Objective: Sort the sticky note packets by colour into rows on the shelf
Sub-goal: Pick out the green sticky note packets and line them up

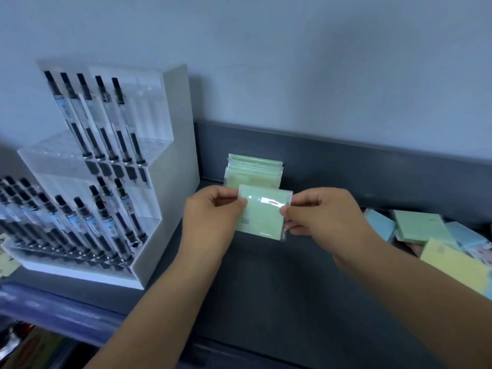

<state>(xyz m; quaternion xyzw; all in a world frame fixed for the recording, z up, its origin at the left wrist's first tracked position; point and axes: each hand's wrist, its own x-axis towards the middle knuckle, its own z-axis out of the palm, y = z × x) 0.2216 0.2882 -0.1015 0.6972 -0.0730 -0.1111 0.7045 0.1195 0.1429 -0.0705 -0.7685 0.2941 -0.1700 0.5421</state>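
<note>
One green packet (pixel 262 218), seemingly upright, left hand (pixel 213 214), right hand (pixel 323 214) pinching

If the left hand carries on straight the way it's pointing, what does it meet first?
Probably the standing row of green packets, just beyond the left hand and the held packet it pinches; the gap's depth is unclear.

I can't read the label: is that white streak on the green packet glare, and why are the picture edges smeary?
Head view: yes, glare off the clear wrapper of the pale green sticky note packet pinched by the left hand and right hand; the pastel packet pile at right is smeared at the wide-angle edge.
</note>
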